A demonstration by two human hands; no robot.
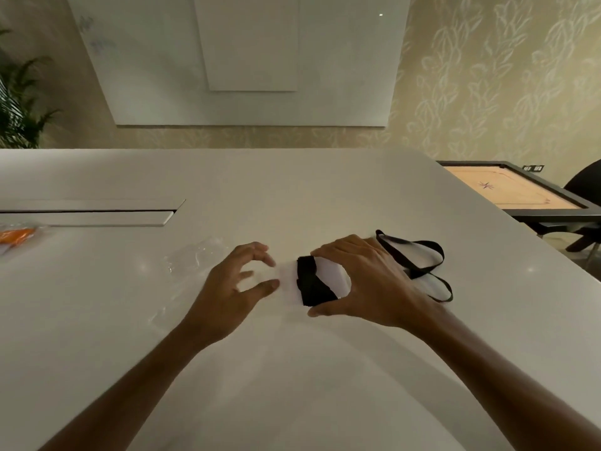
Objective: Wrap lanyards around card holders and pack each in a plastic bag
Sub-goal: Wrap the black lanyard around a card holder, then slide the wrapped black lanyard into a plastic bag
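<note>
A white card holder [331,276] lies on the white table [292,190], with a black lanyard [313,283] wound around its middle. My right hand [367,281] pinches the holder between thumb and fingers from the right. The lanyard's loose end [419,258] trails in loops to the right, behind that hand. My left hand [237,288] hovers at the holder's left end with its fingers apart and blurred; I cannot tell if it touches the holder. A clear plastic bag [192,258] lies flat just left of my left hand.
An orange item in a clear bag [16,236] lies at the far left edge. A recessed cable slot [94,214] runs across the table's left side. Beyond the table's right edge stands a carrom board [517,190] and a dark chair [582,183].
</note>
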